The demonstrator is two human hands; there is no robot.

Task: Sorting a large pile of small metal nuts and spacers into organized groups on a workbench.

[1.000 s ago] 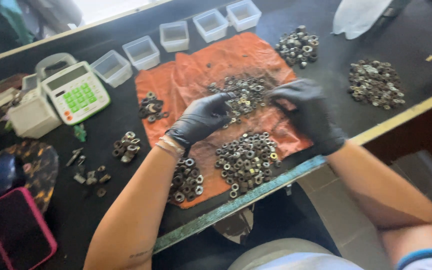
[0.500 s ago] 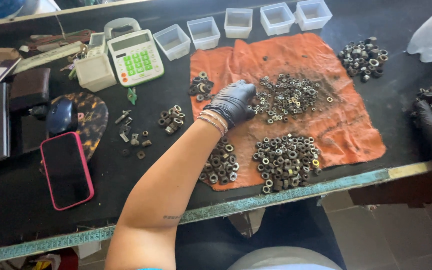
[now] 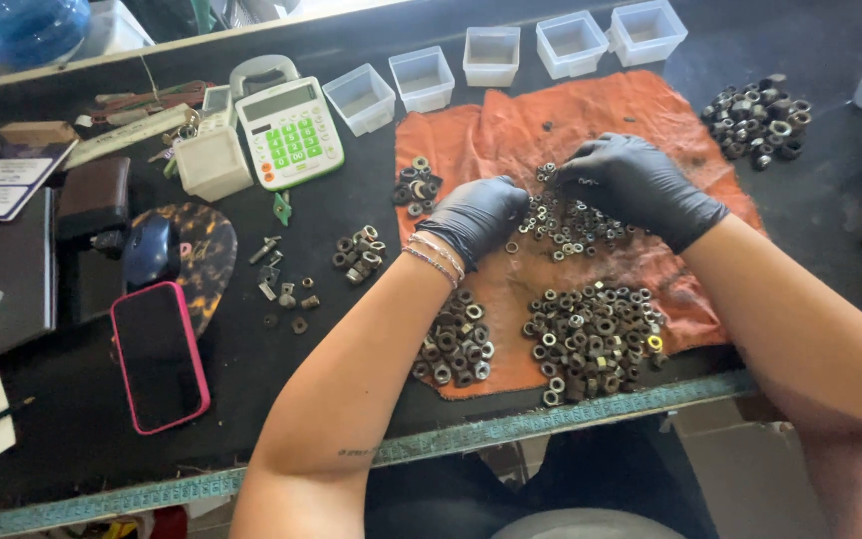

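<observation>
Sorting through a loose scatter of nuts on the orange cloth, the person is working in black gloves; the left hand is curling loosely over the scatter's near edge, and the right hand is pinching at small nuts just beyond its fingertips; a careless sweep could be knocking pieces into the sorted pile below both wrists, mixing sizes.

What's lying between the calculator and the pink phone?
In the head view, between the calculator and phone lie a small green piece and a few loose bolts and nuts on the black table.
</observation>
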